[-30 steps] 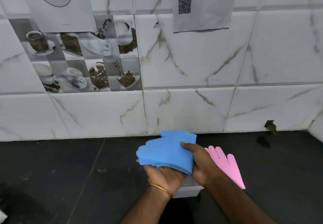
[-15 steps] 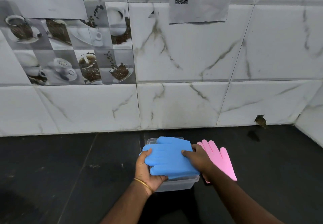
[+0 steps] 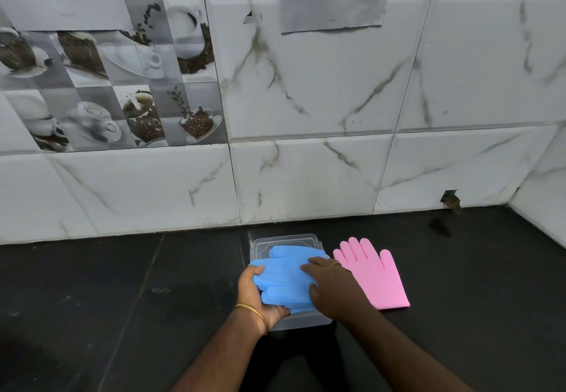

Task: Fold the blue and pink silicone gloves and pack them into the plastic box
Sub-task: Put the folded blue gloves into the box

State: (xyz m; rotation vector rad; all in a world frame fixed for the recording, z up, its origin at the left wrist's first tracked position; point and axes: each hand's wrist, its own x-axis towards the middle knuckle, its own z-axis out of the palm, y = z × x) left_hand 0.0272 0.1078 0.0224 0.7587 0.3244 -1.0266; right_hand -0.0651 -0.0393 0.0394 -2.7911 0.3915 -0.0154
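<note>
The folded blue gloves (image 3: 284,278) lie on top of the clear plastic box (image 3: 303,322) on the black counter. My left hand (image 3: 257,296) grips their left edge, thumb on top. My right hand (image 3: 330,284) presses flat on their right side. A clear lid (image 3: 284,240) lies just behind the box, partly hidden by the blue gloves. The pink gloves (image 3: 373,272) lie flat on the counter to the right of the box, fingers pointing toward the wall, with my right hand covering their left edge.
The black counter (image 3: 122,299) runs left and right, ending at a white marble-tiled wall (image 3: 306,177) close behind the lid. A side wall (image 3: 545,208) closes the far right corner. A small hole (image 3: 450,201) sits at the wall base on the right.
The blue gloves came down from mid-air onto the box. My right hand has flattened on top of them; my left hand has slid to their left edge.
</note>
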